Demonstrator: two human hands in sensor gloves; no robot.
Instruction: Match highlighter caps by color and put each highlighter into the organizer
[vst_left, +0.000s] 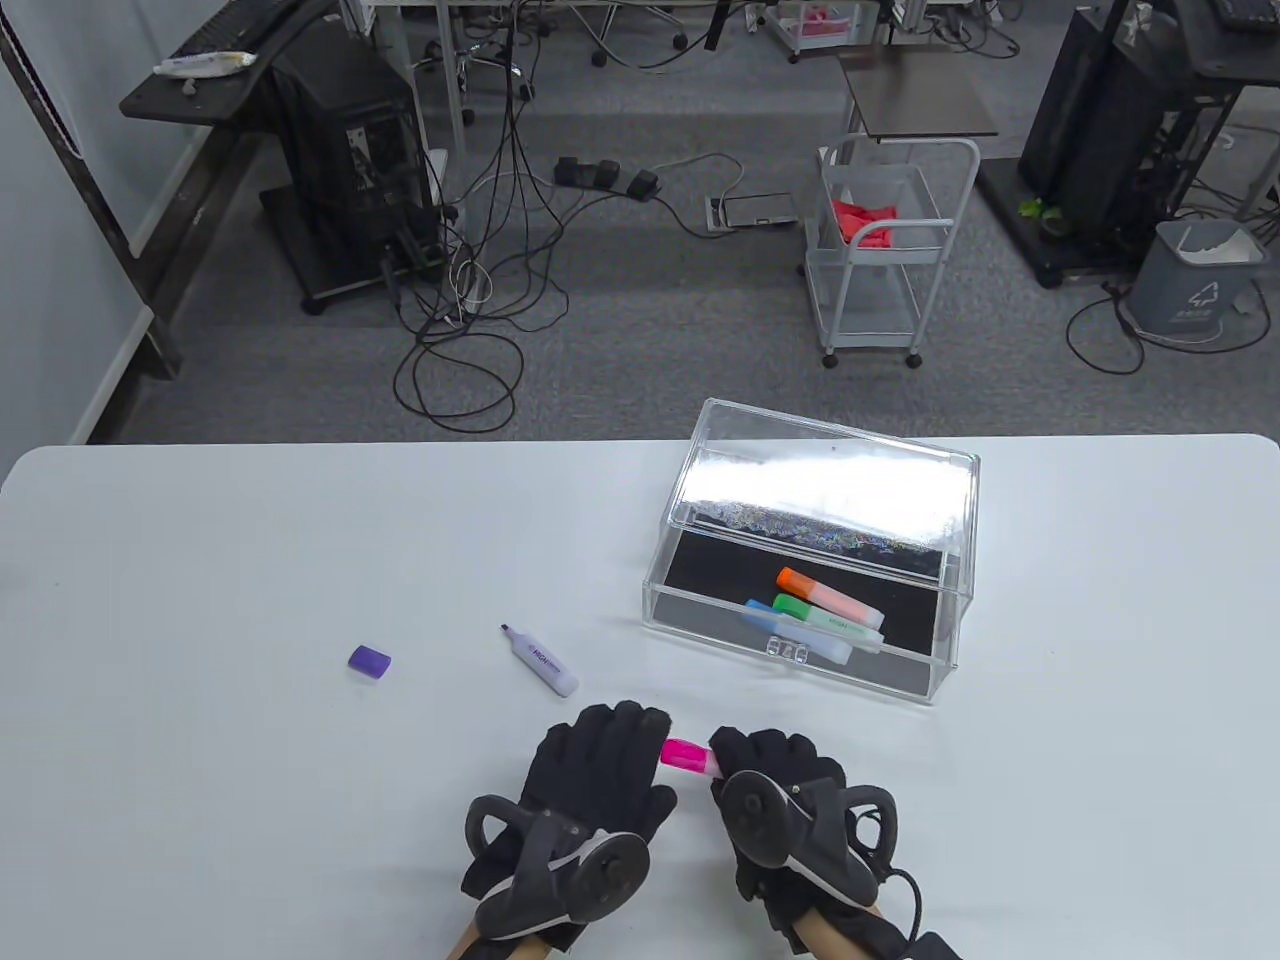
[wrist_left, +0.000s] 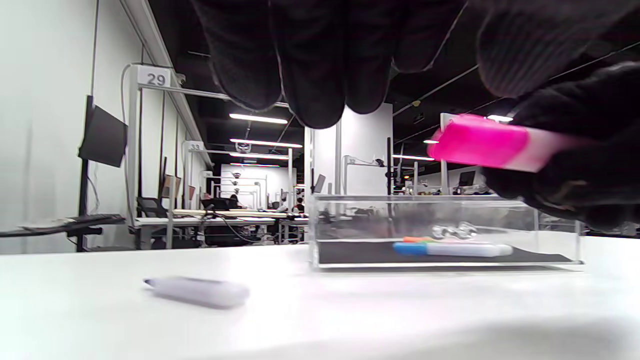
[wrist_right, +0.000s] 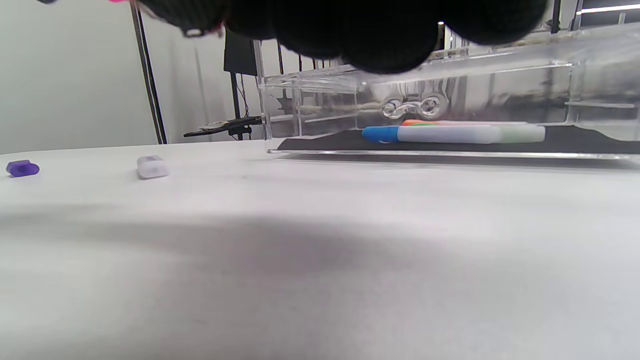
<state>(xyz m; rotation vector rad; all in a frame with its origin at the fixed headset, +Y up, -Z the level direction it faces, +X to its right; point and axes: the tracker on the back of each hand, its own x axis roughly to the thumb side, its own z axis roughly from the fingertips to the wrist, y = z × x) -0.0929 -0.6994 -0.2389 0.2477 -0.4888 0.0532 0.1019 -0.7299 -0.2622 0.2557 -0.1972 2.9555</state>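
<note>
A pink highlighter (vst_left: 688, 756) with its pink cap on is held low over the table's near edge; my right hand (vst_left: 765, 770) grips its pale barrel. My left hand (vst_left: 620, 745) sits just left of the capped end. In the left wrist view its fingers (wrist_left: 310, 60) hang loose above the pink highlighter (wrist_left: 480, 141) without closing on it. An uncapped purple highlighter (vst_left: 541, 661) lies on the table, and its purple cap (vst_left: 369, 660) lies further left. The clear organizer (vst_left: 668, 530) holds orange (vst_left: 825, 595), green (vst_left: 830, 618) and blue (vst_left: 800, 636) highlighters.
The organizer's lid stands raised at the back, and its open front faces me. The right wrist view shows the purple cap (wrist_right: 22, 168), the purple highlighter (wrist_right: 151, 166) end-on and the organizer (wrist_right: 320, 125). Beyond the table's far edge are floor cables and a white cart (vst_left: 893, 250).
</note>
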